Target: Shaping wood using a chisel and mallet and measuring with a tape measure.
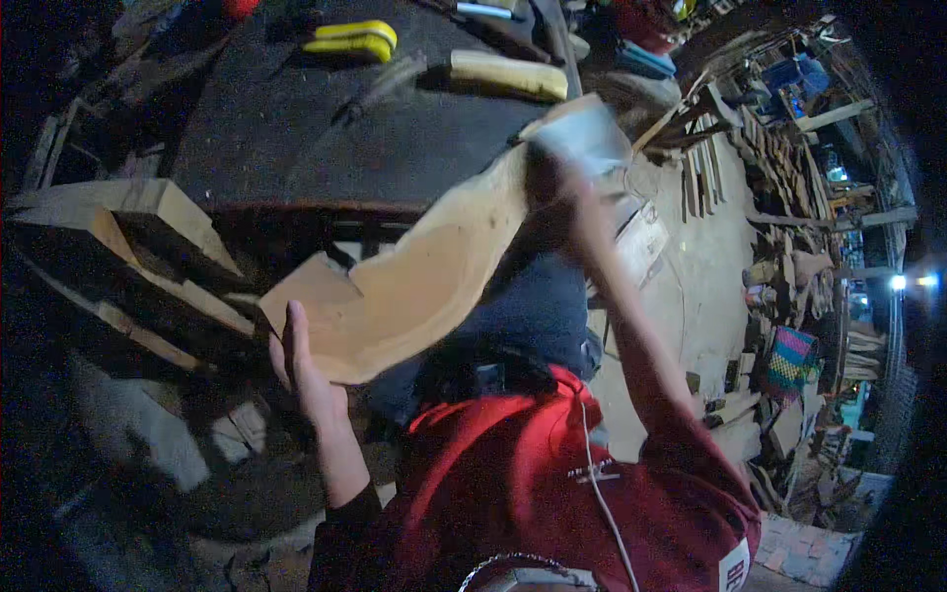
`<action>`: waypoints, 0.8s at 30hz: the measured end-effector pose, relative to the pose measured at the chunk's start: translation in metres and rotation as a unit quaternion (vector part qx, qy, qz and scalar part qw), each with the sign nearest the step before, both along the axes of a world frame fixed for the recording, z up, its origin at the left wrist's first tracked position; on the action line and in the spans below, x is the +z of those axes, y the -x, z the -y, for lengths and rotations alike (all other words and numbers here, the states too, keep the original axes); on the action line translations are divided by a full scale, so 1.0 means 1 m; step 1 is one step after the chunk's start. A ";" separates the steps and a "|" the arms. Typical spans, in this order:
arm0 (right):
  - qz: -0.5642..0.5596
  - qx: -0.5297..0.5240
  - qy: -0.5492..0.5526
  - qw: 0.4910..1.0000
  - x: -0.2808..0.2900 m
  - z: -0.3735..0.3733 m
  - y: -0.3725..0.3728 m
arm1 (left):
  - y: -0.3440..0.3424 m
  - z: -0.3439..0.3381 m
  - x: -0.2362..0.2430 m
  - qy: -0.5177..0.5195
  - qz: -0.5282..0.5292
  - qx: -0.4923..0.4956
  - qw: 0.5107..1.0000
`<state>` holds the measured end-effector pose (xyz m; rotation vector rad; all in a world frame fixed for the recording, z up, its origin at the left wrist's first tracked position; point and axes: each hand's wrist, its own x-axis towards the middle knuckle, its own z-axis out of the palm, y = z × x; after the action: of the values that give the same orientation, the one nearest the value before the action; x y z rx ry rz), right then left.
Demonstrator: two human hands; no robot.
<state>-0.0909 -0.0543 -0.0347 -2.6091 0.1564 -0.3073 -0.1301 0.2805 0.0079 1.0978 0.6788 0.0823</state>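
Observation:
A long, curved piece of pale wood (pixel 424 266) with a notch in its upper edge slants across in front of me, its far right end over the dark table's corner. My left hand (pixel 308 370) grips its lower left end, the thumb up along the edge and the other fingers mostly hidden behind. At the upper right end, my right hand (pixel 570 187) is smeared by motion. Against the wood there it has a pale grey flat piece (pixel 584 136), equally blurred; its kind cannot be made out. The right fingers hardly show.
On the dark tabletop (pixel 276 148) lie a yellow brush-like thing (pixel 355 41), a tool with a pale wooden handle (pixel 508 74) and other tools. Thick timber (pixel 138 202) juts in at the left. Stacked wood pieces (pixel 779 178) line the right side beyond the pale floor (pixel 715 266).

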 end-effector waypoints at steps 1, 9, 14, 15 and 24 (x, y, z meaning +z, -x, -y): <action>0.165 0.099 -0.103 0.976 -0.020 -0.006 -0.005 | -0.006 0.004 -0.004 0.003 0.009 0.001 1.000; -0.001 0.115 -0.047 0.992 -0.022 0.024 0.005 | 0.000 0.009 -0.007 0.043 0.018 -0.032 0.998; -0.117 -0.229 -0.109 0.960 0.056 0.046 -0.029 | 0.009 0.012 0.000 0.037 -0.035 -0.035 0.998; 0.067 -0.079 0.086 0.991 0.015 0.012 -0.004 | 0.004 0.014 -0.004 0.039 -0.045 -0.027 0.998; 0.308 0.201 -0.069 0.927 -0.012 -0.031 0.029 | 0.008 0.016 -0.019 0.039 -0.029 -0.069 0.996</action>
<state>-0.1198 -0.0229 -0.0470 -2.2093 -0.5441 -0.8983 -0.1384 0.2650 -0.0106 1.0717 0.6512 -0.0944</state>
